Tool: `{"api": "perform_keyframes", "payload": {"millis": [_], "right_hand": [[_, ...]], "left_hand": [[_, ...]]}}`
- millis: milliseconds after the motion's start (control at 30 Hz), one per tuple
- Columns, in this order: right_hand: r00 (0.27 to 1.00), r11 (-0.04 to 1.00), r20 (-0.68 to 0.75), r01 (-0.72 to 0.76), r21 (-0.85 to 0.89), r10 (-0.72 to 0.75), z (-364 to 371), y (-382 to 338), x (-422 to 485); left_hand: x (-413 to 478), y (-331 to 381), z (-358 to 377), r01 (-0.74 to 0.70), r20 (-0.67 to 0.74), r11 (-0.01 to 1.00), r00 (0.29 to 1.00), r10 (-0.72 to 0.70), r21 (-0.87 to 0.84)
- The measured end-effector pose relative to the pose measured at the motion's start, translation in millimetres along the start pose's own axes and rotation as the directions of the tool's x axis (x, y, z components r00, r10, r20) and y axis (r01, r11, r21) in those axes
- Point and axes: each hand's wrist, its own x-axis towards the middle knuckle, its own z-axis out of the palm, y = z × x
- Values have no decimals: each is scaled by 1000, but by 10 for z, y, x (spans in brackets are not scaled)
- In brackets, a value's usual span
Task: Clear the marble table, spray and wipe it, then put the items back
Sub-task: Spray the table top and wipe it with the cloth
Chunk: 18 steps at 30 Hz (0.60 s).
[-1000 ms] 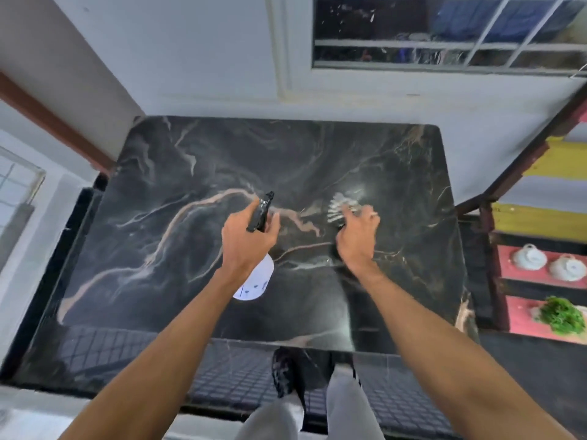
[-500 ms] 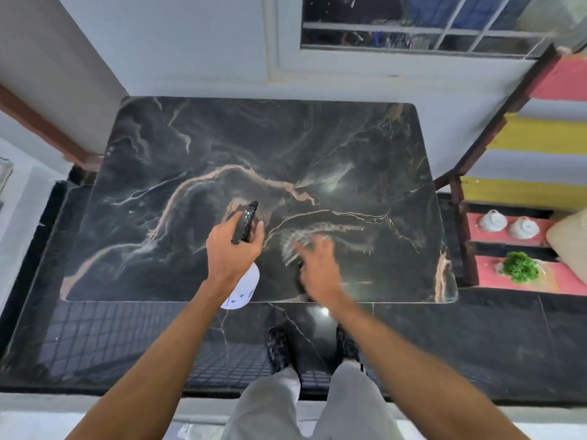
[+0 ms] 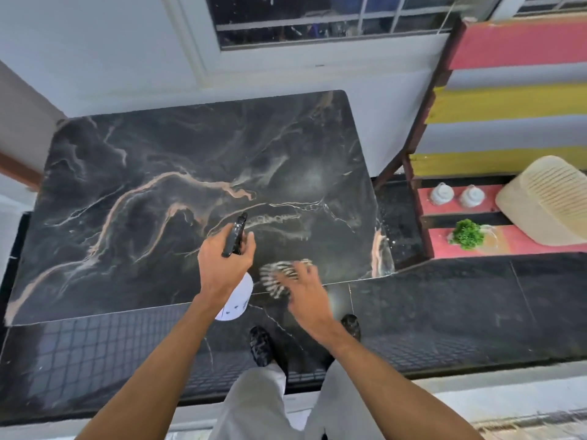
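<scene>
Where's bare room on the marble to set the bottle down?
Bare: left half of the marble table and its far strip by the wall. Crowded: near edge, where the left hand holds the spray bottle beside the right hand on the cloth.

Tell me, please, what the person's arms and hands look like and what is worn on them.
Both arms are bare: the left forearm and right forearm show no sleeve up to the frame's edge. The left hand and right hand wear no glove, and no watch or band shows at either wrist. The right hand is blurred, so a thin ring cannot be ruled out.
</scene>
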Motion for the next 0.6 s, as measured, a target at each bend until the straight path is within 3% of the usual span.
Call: {"api": "perform_keyframes", "payload": {"millis": [100, 167, 233, 300, 367, 500, 600], "right_hand": [[925, 939, -165, -335, 80, 343, -392, 965, -181], [864, 890, -214, -444, 108, 456, -602, 1365, -225], [898, 916, -182, -395, 68, 401, -663, 1356, -220], [968, 972, -98, -233, 11, 233, -610, 1252, -287], [990, 991, -60, -124, 47, 127, -615, 1379, -234], [951, 948, -87, -283, 146, 297, -976, 1918, 452], [956, 954, -75, -273, 126, 284, -1039, 1972, 594]], "left_hand": [[-112, 186, 245, 23, -13, 1000, 1000, -23, -12], [-187, 311, 422, 41, -14, 999, 999, -41, -27], [-245, 435, 619, 46, -3, 999, 999, -46, -29], [-285, 586, 800, 36, 2, 999, 999, -36, -1], [-278, 726, 972, 34, 8, 999, 999, -34, 2], [-161, 966, 1260, 57, -15, 998, 998, -57, -27], [-70, 1146, 1403, 22, -19, 1000, 1000, -22, -1]]}}
